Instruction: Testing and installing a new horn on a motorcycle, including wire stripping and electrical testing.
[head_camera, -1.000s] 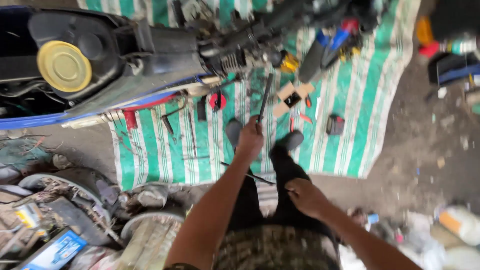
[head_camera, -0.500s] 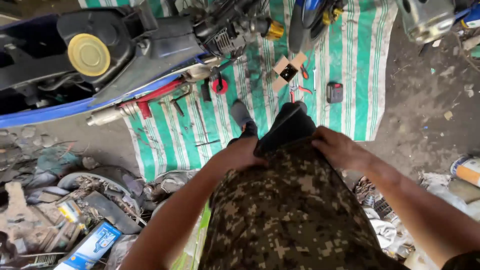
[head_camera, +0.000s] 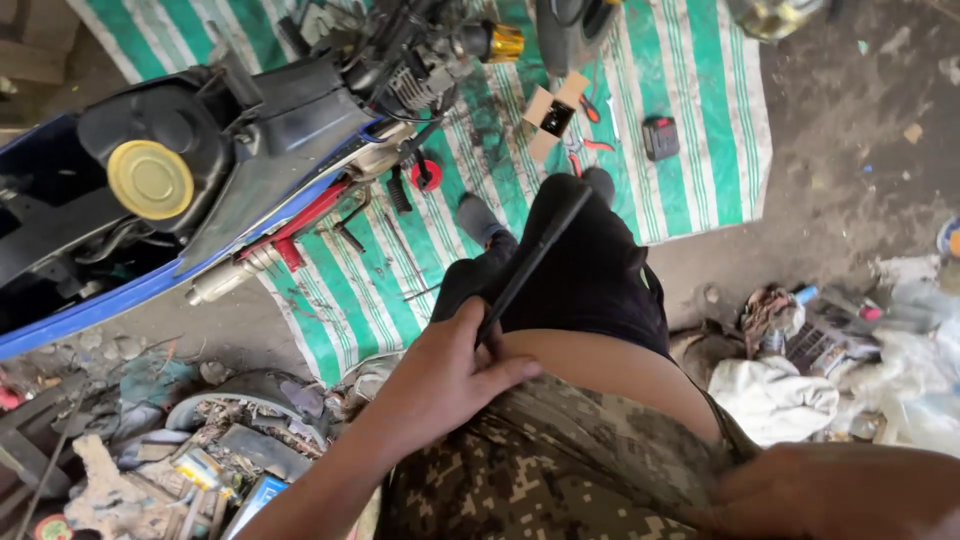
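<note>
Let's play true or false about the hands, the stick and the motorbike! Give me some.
1. The left hand holds a thin black rod. True.
2. The motorbike stands on a red carpet. False: the mat under it is striped green and white.
3. The right hand holds a hammer. False: it rests at the camouflage shirt, with nothing seen in it.
4. A round yellow cap sits on the motorbike. True.

Matt black rod (head_camera: 530, 262); woven striped plastic mat (head_camera: 700, 150); glossy blue plastic scooter panel (head_camera: 90, 310); shiny gold metal cap (head_camera: 497, 42); camouflage cloth (head_camera: 540, 470).
</note>
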